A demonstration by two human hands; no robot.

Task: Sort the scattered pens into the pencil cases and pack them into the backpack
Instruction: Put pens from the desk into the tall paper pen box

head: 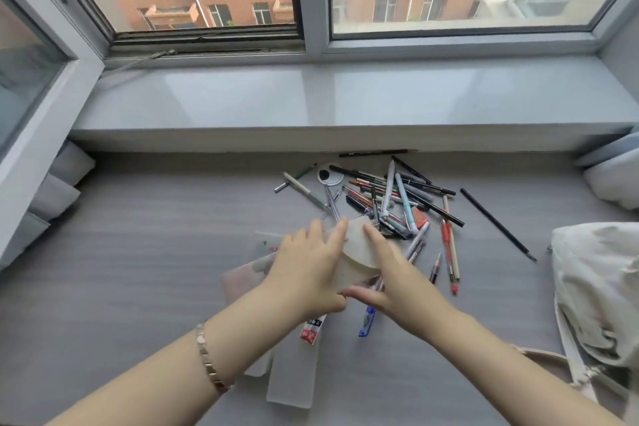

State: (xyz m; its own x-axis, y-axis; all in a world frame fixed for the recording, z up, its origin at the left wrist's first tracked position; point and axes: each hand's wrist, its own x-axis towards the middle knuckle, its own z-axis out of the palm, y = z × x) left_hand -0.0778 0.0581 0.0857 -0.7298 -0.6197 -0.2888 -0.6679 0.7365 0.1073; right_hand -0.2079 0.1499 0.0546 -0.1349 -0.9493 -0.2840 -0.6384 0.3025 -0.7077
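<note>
above the worktop [138, 252], left hand [311, 266] & right hand [390, 273] both grip the frosted pencil case [356, 249], just by the pen pile [397, 197]; risk: case swings into pile, pens scatter further.

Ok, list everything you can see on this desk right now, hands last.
pens: many, mixed colours, piled on the grey desk
black pencil: one, apart, right of the pile
frosted pencil case: one, translucent white, between both hands
second frosted case: one, flat, nearest the camera
backpack: one, beige, right edge
bracelet: one, rose-gold, left wrist
left hand: holds the case's left side
right hand: holds its right side
</note>
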